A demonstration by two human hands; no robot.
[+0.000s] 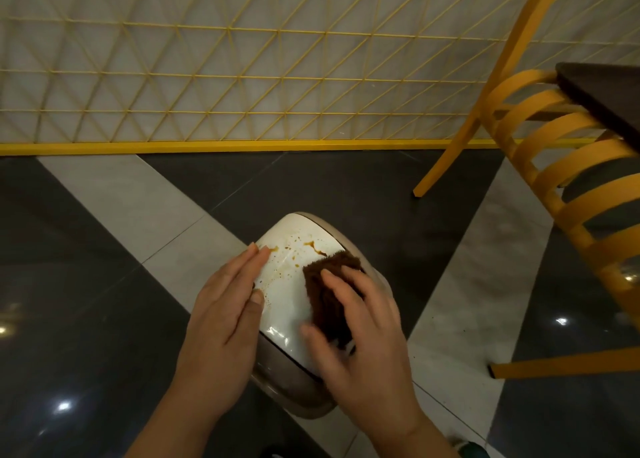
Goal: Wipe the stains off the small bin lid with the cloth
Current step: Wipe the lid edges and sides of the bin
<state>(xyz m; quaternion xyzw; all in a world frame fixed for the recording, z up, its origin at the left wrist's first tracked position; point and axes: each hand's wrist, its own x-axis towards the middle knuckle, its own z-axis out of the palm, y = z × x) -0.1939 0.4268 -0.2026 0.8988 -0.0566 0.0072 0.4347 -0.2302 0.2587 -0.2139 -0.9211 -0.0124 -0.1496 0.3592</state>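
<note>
A small bin stands on the floor, its white lid (289,295) facing up at me. Brown stains (313,246) and fine speckles mark the lid's far half. A dark brown cloth (327,296) lies on the lid's right side. My right hand (360,347) presses down on the cloth with straight, spread fingers, thumb at the cloth's near edge. My left hand (227,312) rests flat on the lid's left edge, fingers straight and pointing toward the stains. The bin's tan body (294,388) shows below the lid between my wrists.
A yellow chair (561,180) stands to the right, one leg close behind the bin. A dark tabletop corner (602,90) juts in at the upper right. A yellow mesh partition (225,77) runs across the back. The floor has glossy dark and light tiles.
</note>
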